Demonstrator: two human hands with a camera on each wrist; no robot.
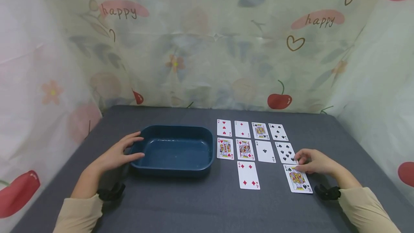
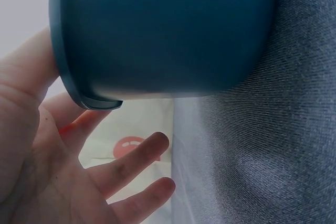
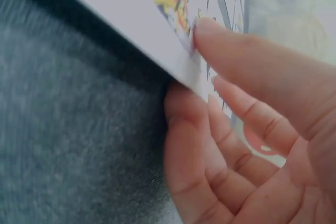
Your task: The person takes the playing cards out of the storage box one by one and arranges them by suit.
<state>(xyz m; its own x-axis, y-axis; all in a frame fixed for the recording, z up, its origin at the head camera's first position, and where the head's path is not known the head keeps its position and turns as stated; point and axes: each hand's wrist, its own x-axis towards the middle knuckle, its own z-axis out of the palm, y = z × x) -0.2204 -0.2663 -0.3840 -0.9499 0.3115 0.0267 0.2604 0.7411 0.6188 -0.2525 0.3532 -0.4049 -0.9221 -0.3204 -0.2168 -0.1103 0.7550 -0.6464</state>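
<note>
My right hand (image 1: 312,163) pinches the upper right corner of a black-suit king playing card (image 1: 298,181). In the right wrist view the thumb (image 3: 231,45) presses on its face, and a finger (image 3: 185,129) is tucked under its edge, which stands off the dark cloth. On the left, my left hand (image 1: 118,154) rests at the left rim of a dark blue rectangular basin (image 1: 171,172), thumb and fingers spread, the tips reaching over the rim. Two of its fingers (image 2: 128,169) extend outside the basin wall in the left wrist view.
Right of the basin, several playing cards lie face up in rows, including a four of diamonds (image 1: 248,175), an ace of clubs (image 1: 266,151) and a king of hearts (image 1: 225,149). A grey cloth (image 1: 181,204) covers the table; a printed curtain (image 1: 207,71) hangs behind.
</note>
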